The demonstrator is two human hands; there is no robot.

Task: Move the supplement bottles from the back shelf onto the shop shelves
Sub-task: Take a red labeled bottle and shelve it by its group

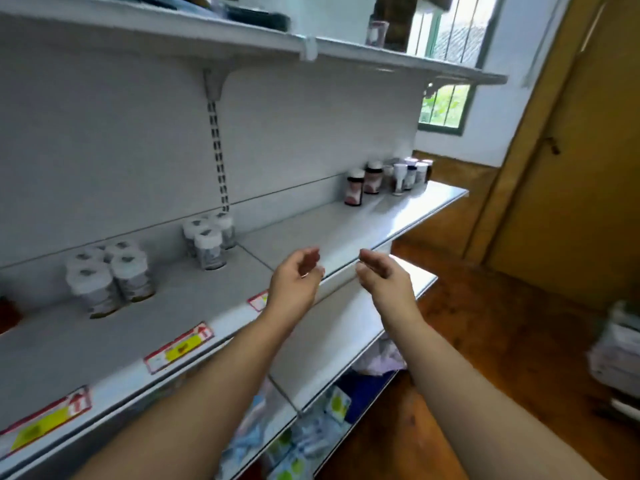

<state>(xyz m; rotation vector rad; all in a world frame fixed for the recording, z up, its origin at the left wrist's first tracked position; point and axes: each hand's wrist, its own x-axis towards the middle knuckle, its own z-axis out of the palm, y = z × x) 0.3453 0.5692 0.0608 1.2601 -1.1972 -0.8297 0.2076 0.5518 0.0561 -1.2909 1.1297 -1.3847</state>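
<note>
A white shop shelf (346, 223) runs from lower left to upper right. On it stand a group of white-capped bottles (110, 278) at the left, a second white-capped group (207, 240) near the upright rail, and several mixed dark and white bottles (381, 178) at the far right end. My left hand (298, 275) and my right hand (381, 275) hover side by side over the shelf's front edge, palms facing each other. Both hold nothing and their fingers are loosely curled and apart.
An upper shelf (398, 53) carries dark items and a small bottle (376, 32). A lower shelf (346, 327) sits beneath my arms, with packets (304, 441) below it. Price labels (180, 348) line the shelf edge. A wooden door (581, 168) and stacked boxes (616, 358) are to the right.
</note>
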